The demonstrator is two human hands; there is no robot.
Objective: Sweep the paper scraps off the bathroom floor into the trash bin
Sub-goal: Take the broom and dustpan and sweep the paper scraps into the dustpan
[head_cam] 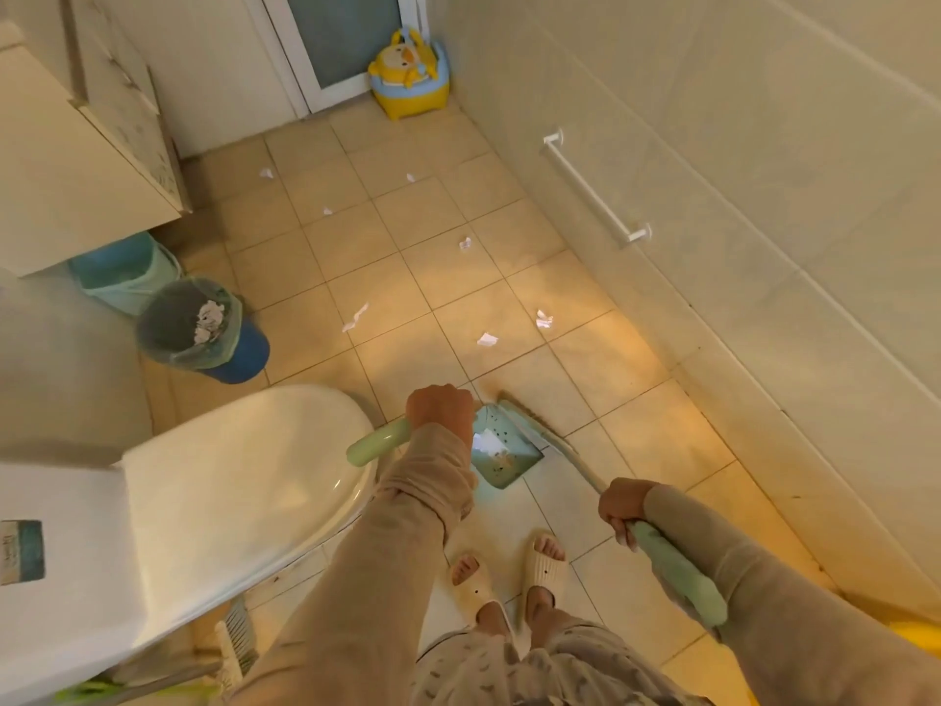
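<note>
You are standing in slippers on the tiled bathroom floor, right beside the closed toilet, which serves as the landmark here. Your left hand is clenching the pale green handle of the dustpan, which is resting on the floor just to the right of the toilet lid with a white scrap and some debris already lying in its tray. Your right hand is gripping the green handle of the broom, whose bristle head is pressing against the far right edge of the dustpan. The paper scraps are lying scattered over the tiles beyond the toilet, the nearest ones just ahead of the dustpan and the farthest ones well off toward the door. The trash bin, blue with a clear liner and crumpled paper inside, is sitting just beyond the toilet on its left side, with a teal bucket touching it farther back. A yellow duck potty is sitting in the far corner.
</note>
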